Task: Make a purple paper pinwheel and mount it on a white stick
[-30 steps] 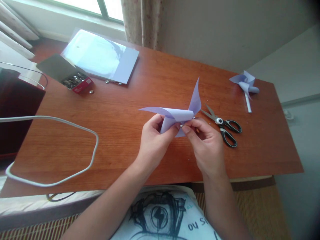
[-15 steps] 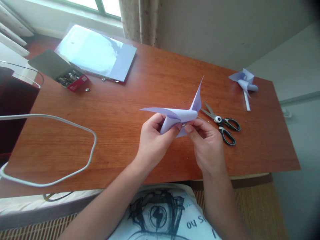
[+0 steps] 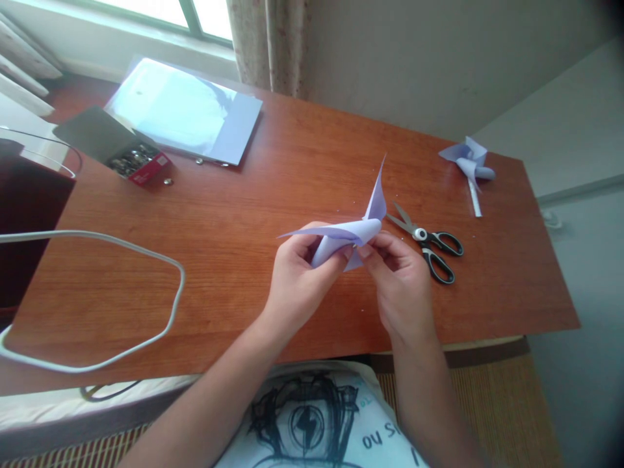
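Observation:
Above the middle of the wooden table (image 3: 234, 260), both my hands hold a folded pale lilac paper pinwheel (image 3: 348, 231). My left hand (image 3: 297, 279) is closed round its left underside, thumb pressed against the folds. My right hand (image 3: 402, 283) pinches the centre of the pinwheel from the right with thumb and fingertips. One paper blade points up toward the scissors, another sticks out flat to the left. Whether a pin sits under my right fingertips is hidden.
Black-handled scissors (image 3: 429, 244) lie just right of my hands. A finished lilac pinwheel on a white stick (image 3: 468, 170) rests at the far right. A pack of lilac paper (image 3: 182, 110), an open box of metal pins (image 3: 129, 160) and a white cable (image 3: 121, 250) occupy the left.
The pinwheel has tilted, so its upright blade looks narrower and the folded blades lie flatter. My hands stay closed on it in nearly the same spot.

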`<state>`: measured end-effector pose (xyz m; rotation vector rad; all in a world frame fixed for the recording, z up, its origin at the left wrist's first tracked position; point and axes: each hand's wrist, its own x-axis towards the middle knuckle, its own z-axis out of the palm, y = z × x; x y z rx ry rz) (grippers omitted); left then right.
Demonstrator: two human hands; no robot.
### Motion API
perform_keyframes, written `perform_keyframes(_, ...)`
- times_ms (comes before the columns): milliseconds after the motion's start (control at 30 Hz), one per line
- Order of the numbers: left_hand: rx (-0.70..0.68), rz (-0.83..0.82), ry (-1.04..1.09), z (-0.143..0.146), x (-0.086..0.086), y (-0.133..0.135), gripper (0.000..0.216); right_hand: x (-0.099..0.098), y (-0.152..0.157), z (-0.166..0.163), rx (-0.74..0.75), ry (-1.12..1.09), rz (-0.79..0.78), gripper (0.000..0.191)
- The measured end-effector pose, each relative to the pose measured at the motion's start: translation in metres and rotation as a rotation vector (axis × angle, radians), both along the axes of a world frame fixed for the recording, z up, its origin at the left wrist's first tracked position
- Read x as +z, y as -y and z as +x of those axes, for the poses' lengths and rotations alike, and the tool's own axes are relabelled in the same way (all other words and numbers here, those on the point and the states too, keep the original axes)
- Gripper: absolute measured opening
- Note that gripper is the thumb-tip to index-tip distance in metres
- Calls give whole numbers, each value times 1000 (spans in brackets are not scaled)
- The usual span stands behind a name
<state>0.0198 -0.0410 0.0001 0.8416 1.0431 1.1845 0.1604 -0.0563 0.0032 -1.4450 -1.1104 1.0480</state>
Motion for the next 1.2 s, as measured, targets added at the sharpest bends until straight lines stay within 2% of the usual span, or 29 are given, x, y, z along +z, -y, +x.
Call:
perform_keyframes(200,-43,7,7,-1,3,-2,14,0,1,-1,-4,4,35,16)
perform_keyframes(533,-52,-46,7,0,-4,-1,17,2,3,-4,-95,298,66,18)
perform_keyframes(733,-24,-103,111,0,-7,0,17,14,9,-4,-30,392,138,10)
perform_keyframes(800,-1,-131,178,1,-7,-1,19,15,11,0,-80,403,155,9)
perform_keyframes(867,11,-167,252,1,-7,-2,23,14,11,10,-179,380,171,19)
perform_keyframes(933,16,-183,300,2,-7,-3,27,11,7,22,-206,259,140,42)
perform_keyframes(1000,15,-170,306,3,-7,-3,30,8,2,34,-61,15,11,54)
perform_keyframes(1067,4,-139,280,4,-6,-3,34,6,-4,42,158,-199,-133,52)
perform_keyframes(1133,-13,-107,235,4,-4,-3,37,7,-9,46,289,-258,-202,40)
perform_keyframes(1200,-19,-74,175,5,-2,-4,37,9,-14,47,295,-203,-195,30)
